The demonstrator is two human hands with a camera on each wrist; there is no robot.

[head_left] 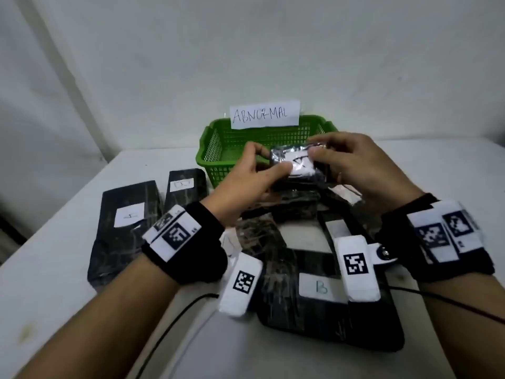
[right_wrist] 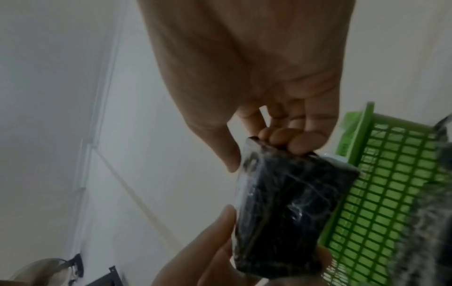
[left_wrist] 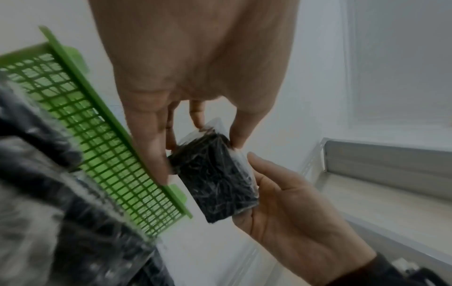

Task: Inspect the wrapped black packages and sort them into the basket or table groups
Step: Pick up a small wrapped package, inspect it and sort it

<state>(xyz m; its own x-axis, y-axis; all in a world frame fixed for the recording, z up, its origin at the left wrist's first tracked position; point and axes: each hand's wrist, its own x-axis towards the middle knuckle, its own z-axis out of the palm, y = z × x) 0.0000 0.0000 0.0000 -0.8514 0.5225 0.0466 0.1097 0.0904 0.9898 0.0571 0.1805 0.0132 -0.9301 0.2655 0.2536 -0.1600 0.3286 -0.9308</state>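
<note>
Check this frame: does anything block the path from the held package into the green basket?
Nothing visible does. Both hands, left hand and right hand, hold the small wrapped package in front of the green basket, whose top is open and whose visible interior looks empty.

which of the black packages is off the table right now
The small black package held up between the left hand and right hand, in front of the green basket. The others lie flat.
</note>
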